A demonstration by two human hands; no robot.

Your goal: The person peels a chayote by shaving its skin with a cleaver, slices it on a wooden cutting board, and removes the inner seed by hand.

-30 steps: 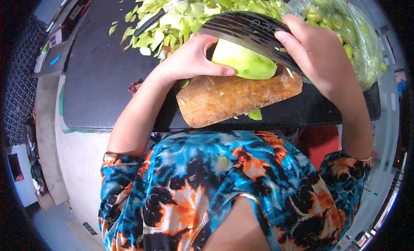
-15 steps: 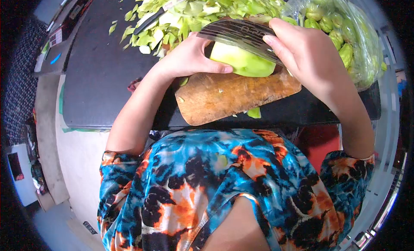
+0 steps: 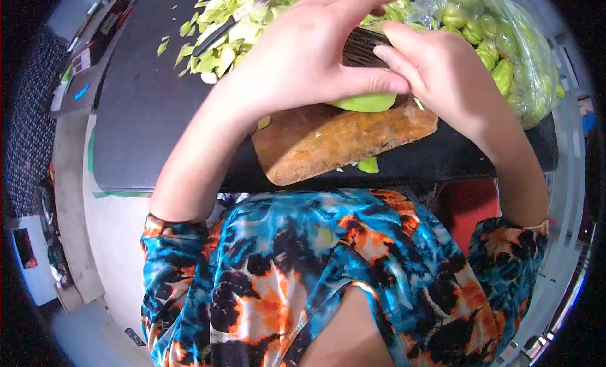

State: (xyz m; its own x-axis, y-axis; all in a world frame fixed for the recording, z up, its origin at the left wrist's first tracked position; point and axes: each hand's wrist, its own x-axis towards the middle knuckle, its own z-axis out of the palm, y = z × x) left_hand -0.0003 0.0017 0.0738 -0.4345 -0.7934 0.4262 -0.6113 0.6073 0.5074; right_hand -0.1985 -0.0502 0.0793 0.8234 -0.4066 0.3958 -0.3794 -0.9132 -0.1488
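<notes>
My right hand [image 3: 445, 73] is closed on a broad dark-bladed kitchen knife [image 3: 363, 50]; its handle is hidden in my grip. Under the blade a peeled, pale green chayote [image 3: 365, 102] rests on a wooden cutting board [image 3: 334, 143], mostly covered by my hands and the knife. My left hand [image 3: 309, 54] is spread over the blade and the chayote, fingers apart and thumb stretched toward my right hand. Whether its palm presses on the blade's back, I cannot tell.
Behind my hands lies a heap of green peelings and pieces [image 3: 208, 61], with a black-handled tool [image 3: 214, 40] on it. At the right a clear plastic bag [image 3: 536, 92] holds several whole chayotes [image 3: 502, 76]. A green scrap [image 3: 368, 165] lies by the black table's front edge.
My left hand has let go of the chayote's left side and moved up and right over the knife. The knife, in my right hand, now sits lower over the chayote.
</notes>
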